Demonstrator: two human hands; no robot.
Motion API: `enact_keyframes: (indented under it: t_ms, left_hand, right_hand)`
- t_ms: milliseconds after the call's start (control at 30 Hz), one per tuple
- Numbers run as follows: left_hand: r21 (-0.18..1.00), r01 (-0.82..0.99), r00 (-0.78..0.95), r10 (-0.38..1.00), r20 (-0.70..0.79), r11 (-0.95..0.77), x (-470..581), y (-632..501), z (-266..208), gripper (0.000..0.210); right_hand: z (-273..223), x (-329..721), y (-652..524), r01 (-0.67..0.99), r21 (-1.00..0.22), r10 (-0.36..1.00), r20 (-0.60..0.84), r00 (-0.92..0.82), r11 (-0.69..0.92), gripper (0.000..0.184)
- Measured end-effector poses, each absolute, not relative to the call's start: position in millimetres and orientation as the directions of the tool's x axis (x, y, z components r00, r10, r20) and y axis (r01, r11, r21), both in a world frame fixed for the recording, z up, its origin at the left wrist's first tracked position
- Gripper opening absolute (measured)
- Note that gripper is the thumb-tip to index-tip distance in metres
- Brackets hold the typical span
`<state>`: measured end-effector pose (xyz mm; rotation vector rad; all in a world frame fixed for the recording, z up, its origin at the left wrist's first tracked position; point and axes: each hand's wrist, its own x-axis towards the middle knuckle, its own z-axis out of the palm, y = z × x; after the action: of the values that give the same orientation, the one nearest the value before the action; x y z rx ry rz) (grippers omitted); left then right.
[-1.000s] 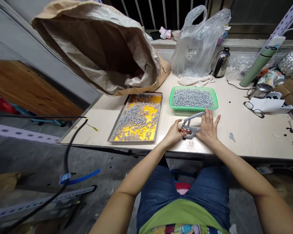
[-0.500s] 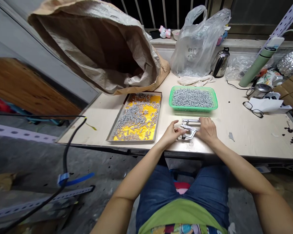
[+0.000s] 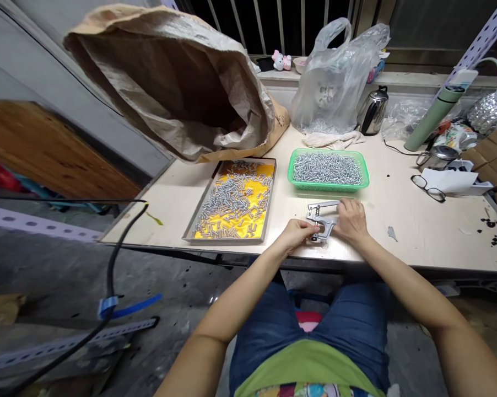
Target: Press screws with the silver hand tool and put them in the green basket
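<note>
My right hand [image 3: 351,219] is wrapped around the handles of a silver hand plier [image 3: 327,226] with a spring between its arms and a C-shaped jaw. The tool is held low over the table near its front edge, jaw facing left. My left hand [image 3: 297,234] has thumb and forefinger pinched together at the jaw; what they hold is too small to make out. Left of the hands lies a shallow tray [image 3: 266,216] lined with yellow cloth, with many small metal pins scattered in it. A green plastic basket [image 3: 330,186] full of similar pins stands just beyond the tool.
A large open paper sack [image 3: 279,124] leans over the tray's far side. Behind the basket are a clear plastic bag [image 3: 327,94], a cloth [image 3: 333,139] and a steel kettle [image 3: 373,112]. Glasses [image 3: 428,188], a metal cup [image 3: 438,158] and a green bottle [image 3: 435,118] sit at right.
My left fingers have closed into a tighter pinch and moved slightly down at the jaw. The plier's upper arm has tilted in my right hand. The whole view has shifted a little.
</note>
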<state>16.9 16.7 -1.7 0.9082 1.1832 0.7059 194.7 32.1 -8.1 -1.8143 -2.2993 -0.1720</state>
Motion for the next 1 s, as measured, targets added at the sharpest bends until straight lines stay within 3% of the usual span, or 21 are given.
enact_keyframes:
  t_ms: [133,300,433,533,633,767,900,1000]
  left_hand:
    - [0.909,0.027,0.128,0.900,-0.417,0.417,14.6,16.9,-1.0,0.019]
    - [0.997,0.017,-0.133,0.988,-0.078,0.081,20.3,51.3,17.8,0.015]
    - [0.994,0.098,-0.120,0.991,0.059,-0.047,45.5,105.3,39.2,0.016]
    - [0.975,0.210,-0.146,0.984,0.100,-0.068,46.1,134.4,44.7,0.030]
    - [0.916,0.398,-0.192,0.973,0.130,-0.044,11.6,144.8,40.1,0.027]
    - [0.746,0.643,-0.378,0.919,0.113,0.173,-65.4,151.7,32.3,0.023]
    - [0.580,0.713,-0.493,0.870,0.014,0.395,-115.9,164.0,26.8,0.026]
    - [0.510,0.771,-0.431,0.902,-0.025,0.382,-123.3,172.3,23.5,0.026]
  right_hand:
    - [-21.4,196.7,35.5,0.974,-0.076,0.914,0.365,-0.174,0.215,0.065]
    - [-33.0,202.9,40.6,0.982,-0.118,0.929,0.357,-0.100,0.151,0.073]
    - [-35.3,207.7,41.1,0.982,-0.099,0.930,0.348,-0.119,0.162,0.070]
    - [-37.2,209.5,41.4,0.981,-0.092,0.926,0.356,-0.127,0.170,0.066]
    - [-39.8,210.6,42.6,0.980,-0.091,0.929,0.347,-0.133,0.174,0.065]
    - [-41.6,209.6,44.3,0.982,-0.098,0.939,0.320,-0.125,0.164,0.070]
    - [-42.5,207.8,45.3,0.982,-0.100,0.945,0.302,-0.123,0.160,0.071]
    - [-43.8,208.0,45.7,0.984,-0.091,0.950,0.286,-0.123,0.155,0.068]
